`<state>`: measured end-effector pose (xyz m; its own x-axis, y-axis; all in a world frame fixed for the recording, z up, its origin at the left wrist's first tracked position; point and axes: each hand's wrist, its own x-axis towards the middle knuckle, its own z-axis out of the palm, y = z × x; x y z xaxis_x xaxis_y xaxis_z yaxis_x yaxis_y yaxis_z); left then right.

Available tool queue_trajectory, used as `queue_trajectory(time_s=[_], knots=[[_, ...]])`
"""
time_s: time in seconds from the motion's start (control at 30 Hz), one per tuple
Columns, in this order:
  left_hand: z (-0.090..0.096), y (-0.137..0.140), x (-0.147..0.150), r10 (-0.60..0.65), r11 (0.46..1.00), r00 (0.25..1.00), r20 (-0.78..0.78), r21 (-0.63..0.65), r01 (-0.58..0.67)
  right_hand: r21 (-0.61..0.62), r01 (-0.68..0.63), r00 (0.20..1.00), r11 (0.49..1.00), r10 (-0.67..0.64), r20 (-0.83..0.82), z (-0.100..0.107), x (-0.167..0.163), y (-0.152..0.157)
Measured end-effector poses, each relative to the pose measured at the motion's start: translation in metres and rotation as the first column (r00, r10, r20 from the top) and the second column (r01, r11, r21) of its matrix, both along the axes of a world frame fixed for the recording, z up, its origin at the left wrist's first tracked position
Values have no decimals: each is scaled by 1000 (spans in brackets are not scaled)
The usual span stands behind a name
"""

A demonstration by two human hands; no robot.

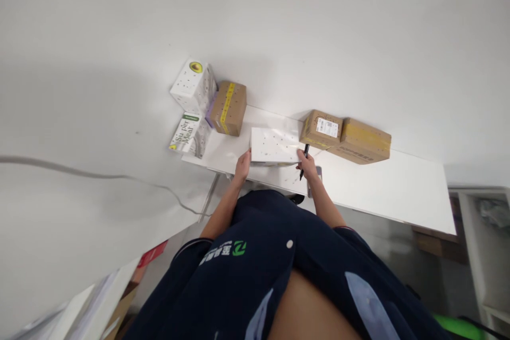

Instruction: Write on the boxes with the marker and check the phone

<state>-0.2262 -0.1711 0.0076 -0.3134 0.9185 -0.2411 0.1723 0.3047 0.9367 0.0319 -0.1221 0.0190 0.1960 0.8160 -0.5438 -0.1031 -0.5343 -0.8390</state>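
Note:
A white box with small dark specks on top (274,143) is between my two hands at the front of the white table. My left hand (243,164) grips its left end near the front corner. At the right front corner, my right hand (306,163) holds the box's edge and also has a black marker (304,162) between its fingers, tip pointing down. A flat dark-edged object (320,172), perhaps a phone, lies partly hidden under my right wrist.
Taped brown cartons (362,141) and a smaller labelled carton (322,130) stand right. Left are a yellow-taped carton (230,108) and white printed boxes (193,86) stacked against the wall. A grey cable (119,175) hangs at left; a shelf unit (474,244) stands lower right.

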Motion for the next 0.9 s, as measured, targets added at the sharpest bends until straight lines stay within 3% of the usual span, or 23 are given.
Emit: queue_trajectory(time_s=[0.17, 0.33, 0.43, 0.53, 0.7, 0.83, 0.9], knots=[[32, -3, 7, 1, 993, 967, -255, 118, 30, -104, 12, 985, 995, -30, -172, -12, -4, -6], [72, -9, 20, -35, 982, 813, -581, 130, 135, -249, 9, 983, 968, -53, -174, -31, -26, -20], [81, -11, 30, -48, 983, 720, -692, 95, 156, -269, 9, 989, 963, -48, -140, -38, -38, -24], [78, -12, 39, -122, 971, 645, -754, 43, 235, -252, 45, 995, 967, -66, -76, -38, -38, -21], [65, -12, 48, -244, 933, 571, -784, -30, 357, -147, 195, 981, 970, -195, 13, -13, -14, -6], [58, -10, 47, -232, 928, 644, -729, 33, 372, -20, 330, 943, 944, -331, -27, 30, 19, 14], [55, -9, 46, -222, 929, 683, -695, 63, 366, 74, 382, 914, 921, -365, -176, 55, 32, 23]])
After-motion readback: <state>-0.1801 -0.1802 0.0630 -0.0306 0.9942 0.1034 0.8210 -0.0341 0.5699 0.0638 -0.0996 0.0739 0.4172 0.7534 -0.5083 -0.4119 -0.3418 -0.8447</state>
